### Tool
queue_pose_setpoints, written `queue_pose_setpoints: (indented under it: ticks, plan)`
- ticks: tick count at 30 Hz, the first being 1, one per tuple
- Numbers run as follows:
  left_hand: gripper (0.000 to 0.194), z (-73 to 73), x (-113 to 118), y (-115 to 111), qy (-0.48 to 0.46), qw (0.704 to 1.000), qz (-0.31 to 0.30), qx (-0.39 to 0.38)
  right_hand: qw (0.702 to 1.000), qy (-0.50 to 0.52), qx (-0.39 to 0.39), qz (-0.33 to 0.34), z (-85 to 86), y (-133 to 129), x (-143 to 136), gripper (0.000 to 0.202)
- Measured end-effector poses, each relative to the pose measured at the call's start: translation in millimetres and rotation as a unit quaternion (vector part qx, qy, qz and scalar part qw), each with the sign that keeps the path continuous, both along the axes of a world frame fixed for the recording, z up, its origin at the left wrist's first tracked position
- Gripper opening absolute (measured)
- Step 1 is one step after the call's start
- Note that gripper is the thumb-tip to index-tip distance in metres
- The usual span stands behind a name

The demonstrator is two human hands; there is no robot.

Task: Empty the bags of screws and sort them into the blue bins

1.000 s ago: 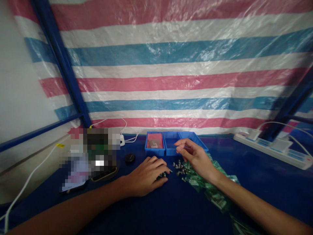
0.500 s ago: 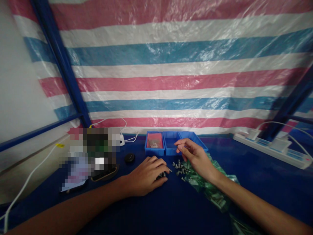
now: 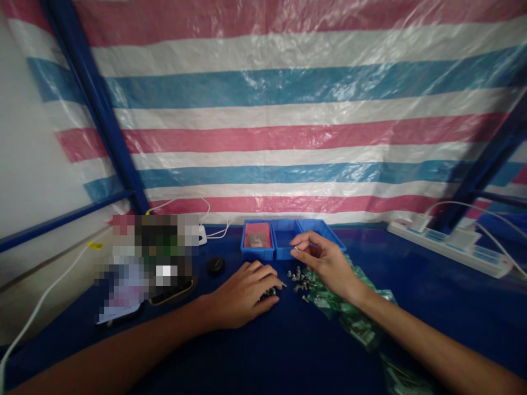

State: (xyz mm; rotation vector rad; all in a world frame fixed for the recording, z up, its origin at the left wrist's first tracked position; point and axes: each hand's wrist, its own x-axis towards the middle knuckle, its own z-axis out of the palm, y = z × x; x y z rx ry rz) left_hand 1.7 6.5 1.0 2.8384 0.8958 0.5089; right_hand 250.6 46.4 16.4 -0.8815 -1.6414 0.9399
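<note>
The left hand (image 3: 242,293) lies palm down, fingers curled under, its forearm coming in from the lower left. The right hand (image 3: 323,263) is lifted a little, palm turned to the left, thumb and forefinger pinched together in a fine grip; its forearm stretches from the lower right

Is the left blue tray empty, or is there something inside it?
Not empty. The left blue tray holds a pink sheet with a small greyish pile on it; what the pile is cannot be told.

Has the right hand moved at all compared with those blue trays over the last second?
Yes. The right hand has edged left, its fingertips now before the middle blue tray.
</note>
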Motion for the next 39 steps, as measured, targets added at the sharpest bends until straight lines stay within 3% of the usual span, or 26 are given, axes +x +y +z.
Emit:
queue_pose_setpoints:
  ticks: [13, 23, 39]
  plan:
    - [0.023, 1.0, 0.9, -0.3, 0.006, 1.000, -0.002, -0.001, 1.000, -0.012, 0.006, 0.018, -0.8, 0.0, 1.7, 0.032]
    - [0.024, 3.2, 0.7, -0.6, 0.007, 1.000, -0.003, 0.001, 0.999, 0.009, -0.003, -0.033, -1.0, 2.3, 2.8, 0.034]
    - [0.025, -0.8, -0.8, 0.9, -0.008, 1.000, -0.007, 0.003, 0.999, -0.010, -0.003, -0.037, 5.7, -3.0, 1.1, 0.029]
